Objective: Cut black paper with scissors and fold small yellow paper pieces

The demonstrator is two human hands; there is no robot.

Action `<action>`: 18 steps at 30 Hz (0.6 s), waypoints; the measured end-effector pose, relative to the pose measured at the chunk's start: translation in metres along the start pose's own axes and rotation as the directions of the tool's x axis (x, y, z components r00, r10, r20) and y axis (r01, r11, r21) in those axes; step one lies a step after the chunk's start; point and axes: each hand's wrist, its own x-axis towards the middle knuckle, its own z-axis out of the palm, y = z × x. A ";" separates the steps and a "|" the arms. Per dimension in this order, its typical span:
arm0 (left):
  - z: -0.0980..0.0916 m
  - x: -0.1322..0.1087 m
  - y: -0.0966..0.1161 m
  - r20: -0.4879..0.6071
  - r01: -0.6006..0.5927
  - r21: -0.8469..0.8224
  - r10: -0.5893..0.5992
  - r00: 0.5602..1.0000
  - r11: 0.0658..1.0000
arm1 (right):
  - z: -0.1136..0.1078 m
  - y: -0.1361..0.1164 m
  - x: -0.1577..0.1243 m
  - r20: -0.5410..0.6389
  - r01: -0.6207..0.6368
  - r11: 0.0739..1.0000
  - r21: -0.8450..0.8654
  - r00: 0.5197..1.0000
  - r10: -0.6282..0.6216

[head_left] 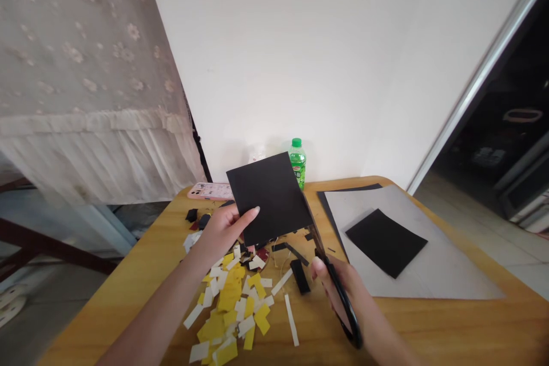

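Paper scraps litter the wooden table — white wall behind.

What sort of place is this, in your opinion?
Probably a room in a home, used for paper crafts, though I cannot be sure. It shows scissors at the edge of a black sheet, yellow and white scraps on a wooden table, and a flowered curtain.

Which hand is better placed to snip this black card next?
Probably the right hand: it grips the scissors, blades at the edge of the black card; the left hand only holds it.
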 end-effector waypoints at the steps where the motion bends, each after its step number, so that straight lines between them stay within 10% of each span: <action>1: 0.000 0.000 0.000 0.003 -0.006 0.011 0.006 1.000 1.000 | -0.002 -0.002 -0.001 0.006 0.001 1.000 0.000 1.000 -0.001; 18: 0.004 -0.003 0.009 0.052 0.043 0.018 -0.044 0.998 0.999 | -0.001 0.002 0.002 -0.006 0.003 1.000 -0.031 1.000 -0.003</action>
